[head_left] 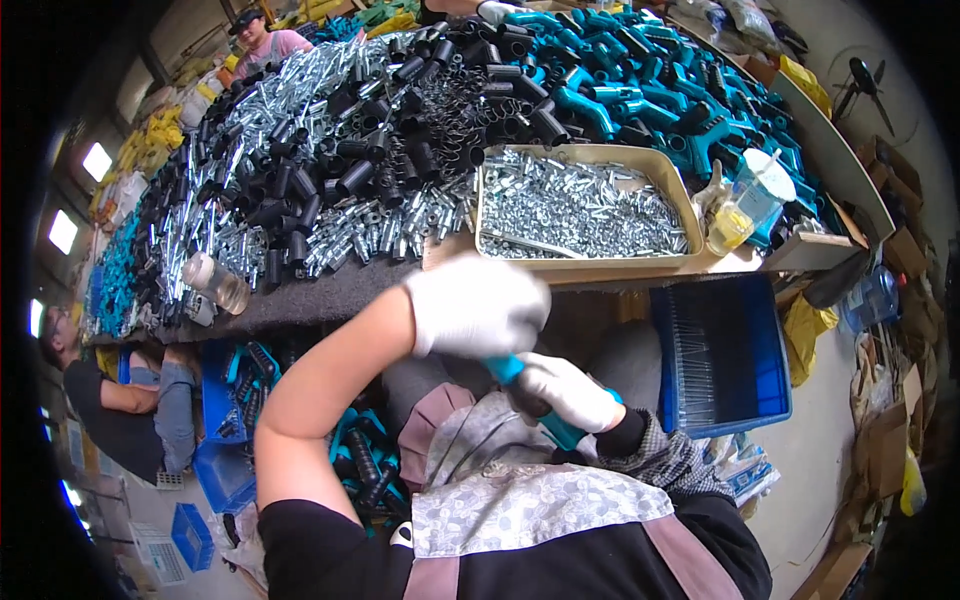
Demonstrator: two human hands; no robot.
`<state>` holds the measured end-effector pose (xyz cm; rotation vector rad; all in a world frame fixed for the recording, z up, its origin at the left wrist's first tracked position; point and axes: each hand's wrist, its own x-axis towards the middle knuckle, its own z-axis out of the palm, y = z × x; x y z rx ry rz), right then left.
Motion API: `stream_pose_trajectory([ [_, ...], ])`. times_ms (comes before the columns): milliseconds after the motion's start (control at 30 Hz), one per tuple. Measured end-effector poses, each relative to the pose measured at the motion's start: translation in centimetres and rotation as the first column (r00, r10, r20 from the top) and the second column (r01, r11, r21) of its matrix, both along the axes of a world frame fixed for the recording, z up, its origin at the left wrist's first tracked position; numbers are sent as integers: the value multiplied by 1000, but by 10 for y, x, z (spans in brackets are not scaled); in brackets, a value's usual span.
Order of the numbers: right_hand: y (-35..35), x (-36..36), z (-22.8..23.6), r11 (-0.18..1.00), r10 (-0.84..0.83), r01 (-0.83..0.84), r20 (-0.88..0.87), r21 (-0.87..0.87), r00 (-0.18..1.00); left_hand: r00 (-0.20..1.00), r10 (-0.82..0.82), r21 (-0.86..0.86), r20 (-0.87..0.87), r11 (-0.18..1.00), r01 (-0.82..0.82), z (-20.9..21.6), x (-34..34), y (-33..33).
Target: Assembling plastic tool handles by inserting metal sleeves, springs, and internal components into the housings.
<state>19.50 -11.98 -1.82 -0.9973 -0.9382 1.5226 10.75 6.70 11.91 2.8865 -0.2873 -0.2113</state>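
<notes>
My right hand (570,392), in a white glove, is closed around a teal part (504,368), fingers wrapped over its middle; my left hand (480,305), gloved too, is bent over just above the part's upper end, but it is blurred, and I cannot tell how far its fingers are curled or whether it grips anything.

The part is over my lap, above my patterned apron (540,510) and below the table edge; around me, a cream tray (600,264) full of small metal pieces sits on the table just beyond my hands; left of it lie bright metal fittings (345,232), with black sleeves (355,178) and springs (450,115) behind; teal housings (625,85) are heaped beyond the tray; a clear cup (750,205) stands by its right end, and a clear bottle (217,284) leans near the left; a blue bin (735,415) is beside my right knee; my own gloves stand in the way of much of the part.

What shows of it is teal at both ends, with a dark stretch by my right fingers; it slants down to the right.
</notes>
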Motion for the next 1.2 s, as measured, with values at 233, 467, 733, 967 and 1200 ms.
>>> stream_pose_trajectory([
  [233, -20, -39, -14, 956, -269, 145, -556, -256, 786, 964, 161, 149, 211, 970, -194, -46, 64, 69],
  [467, -20, -39, 4, 976, -219, 204, -396, -81, 892, 784, 348, -186, 513, 937, -294, -39, 53, 79],
  [733, -17, -37, 0, 935, -326, 353, -450, -25, 831, 791, 589, -974, -163, 33, -225, -83, -90, -28],
  [967, -5, -51, 1, 915, -387, 403, -276, 2, 880, 717, 661, -882, -223, 176, -437, -111, -120, -89],
  [1200, -12, -55, 6, 907, -397, 419, -269, 31, 878, 709, 662, -881, -244, 153, -447, -118, -128, -90],
])
